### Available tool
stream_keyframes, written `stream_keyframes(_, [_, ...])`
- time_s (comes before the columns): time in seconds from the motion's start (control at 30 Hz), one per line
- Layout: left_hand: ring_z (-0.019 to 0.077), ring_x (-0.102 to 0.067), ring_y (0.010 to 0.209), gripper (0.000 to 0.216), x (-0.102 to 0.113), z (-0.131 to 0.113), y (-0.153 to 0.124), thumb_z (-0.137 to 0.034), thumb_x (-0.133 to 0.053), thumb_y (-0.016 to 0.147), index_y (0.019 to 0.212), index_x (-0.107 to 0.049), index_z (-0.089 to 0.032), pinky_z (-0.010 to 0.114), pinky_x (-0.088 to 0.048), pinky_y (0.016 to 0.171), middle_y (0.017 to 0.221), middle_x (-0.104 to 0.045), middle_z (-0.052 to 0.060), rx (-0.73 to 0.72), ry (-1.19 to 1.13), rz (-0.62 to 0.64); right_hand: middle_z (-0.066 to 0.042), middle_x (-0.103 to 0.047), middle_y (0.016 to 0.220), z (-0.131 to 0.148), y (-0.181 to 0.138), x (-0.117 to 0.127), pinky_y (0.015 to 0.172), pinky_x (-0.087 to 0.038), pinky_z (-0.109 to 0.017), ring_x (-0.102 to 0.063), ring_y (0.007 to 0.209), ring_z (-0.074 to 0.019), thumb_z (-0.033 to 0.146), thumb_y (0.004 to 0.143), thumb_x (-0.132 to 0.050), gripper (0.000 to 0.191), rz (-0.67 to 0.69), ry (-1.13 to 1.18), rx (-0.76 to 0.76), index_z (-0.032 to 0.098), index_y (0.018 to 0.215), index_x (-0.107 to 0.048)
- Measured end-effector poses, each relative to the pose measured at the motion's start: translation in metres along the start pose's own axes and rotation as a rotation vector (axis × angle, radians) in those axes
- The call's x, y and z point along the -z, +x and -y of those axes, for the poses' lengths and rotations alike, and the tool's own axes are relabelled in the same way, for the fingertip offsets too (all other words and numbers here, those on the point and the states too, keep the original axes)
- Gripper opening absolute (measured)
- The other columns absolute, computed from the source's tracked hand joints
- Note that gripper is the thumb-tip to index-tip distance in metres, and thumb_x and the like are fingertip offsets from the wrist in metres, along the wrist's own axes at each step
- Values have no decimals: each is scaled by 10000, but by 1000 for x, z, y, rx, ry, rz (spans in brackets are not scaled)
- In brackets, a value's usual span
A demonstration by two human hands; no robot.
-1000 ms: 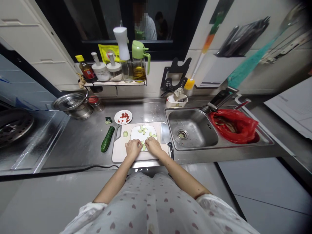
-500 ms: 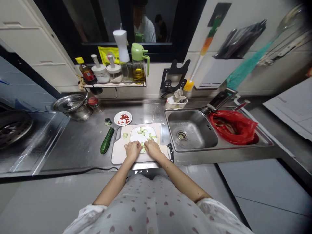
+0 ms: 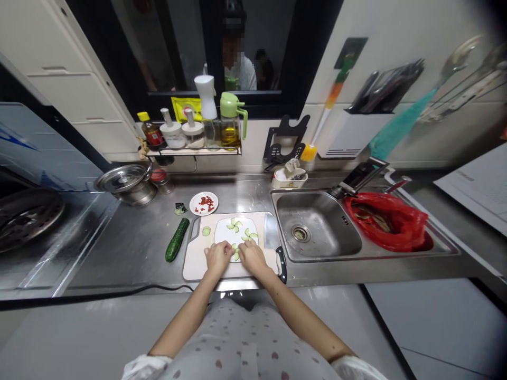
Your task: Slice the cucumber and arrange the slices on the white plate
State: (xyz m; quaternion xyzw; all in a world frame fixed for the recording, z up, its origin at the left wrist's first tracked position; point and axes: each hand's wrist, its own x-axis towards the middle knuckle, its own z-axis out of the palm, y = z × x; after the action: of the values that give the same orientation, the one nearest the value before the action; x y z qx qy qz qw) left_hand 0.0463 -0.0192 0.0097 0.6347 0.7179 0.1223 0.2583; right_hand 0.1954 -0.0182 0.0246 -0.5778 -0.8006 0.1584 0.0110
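Note:
Both hands work over a white square plate (image 3: 222, 232) that lies on a cutting board (image 3: 194, 264). On the plate, thin cucumber slices (image 3: 234, 225) form pinwheel shapes at the back and right. My left hand (image 3: 217, 259) is at the plate's front left, its fingers bent together in a pinch; whatever they hold is too small to make out. Close beside it, my right hand (image 3: 252, 258) has its fingers curled down at the front right, their tips partly hidden. A few slices show between the hands. Left of the plate, a cut cucumber round (image 3: 206, 231) rests on the board.
A kitchen knife (image 3: 271, 232) lies along the board's right edge. Left of the board is a cucumber (image 3: 177, 240); behind it stands a small plate (image 3: 203, 210) with red bits. The sink (image 3: 317, 227) and a red plastic bag (image 3: 390, 232) are to the right, a steel pot (image 3: 130, 184) at left.
The view has tilted up slightly, so everything sits lower in the picture. Both hands stay at the plate's front, with only slight finger movement.

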Motion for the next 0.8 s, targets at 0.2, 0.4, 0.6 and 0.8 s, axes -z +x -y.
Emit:
stream_keyframes(0.2, [249, -600, 957, 238, 13, 16, 5, -436, -562, 846, 944, -665, -245, 383, -322, 858, 888, -695, 37, 75, -94, -144, -95, -632, 1041, -8, -15, 5, 861, -408, -313, -507, 1016, -229, 217, 948, -449, 248, -168, 129, -31, 186, 1065, -666])
stream_keyframes(0.4, [283, -586, 1015, 353, 34, 42, 26, -419, -557, 823, 1129, -621, -255, 433, -324, 898, 989, -693, 75, 276, -51, -280, -86, -644, 995, -20, -28, 5, 846, -414, -311, -518, 970, -223, 226, 952, -431, 256, -305, 250, -49, 190, 1007, -679])
stream_keyframes(0.6, [341, -555, 1081, 367, 35, 51, 43, -449, -516, 841, 1121, -625, -240, 493, -321, 905, 1115, -667, 131, 358, 70, -283, -77, -651, 972, -23, -33, 7, 815, -419, -295, -523, 960, -216, 224, 946, -442, 243, -336, 309, -53, 188, 984, -679])
stream_keyframes(0.8, [331, -545, 1085, 338, 30, 50, 50, -431, -507, 849, 1098, -636, -243, 484, -321, 899, 1146, -645, 132, 369, 104, -274, -77, -654, 961, -25, -36, 7, 823, -420, -307, -531, 944, -213, 227, 946, -443, 246, -341, 299, -52, 191, 982, -683])
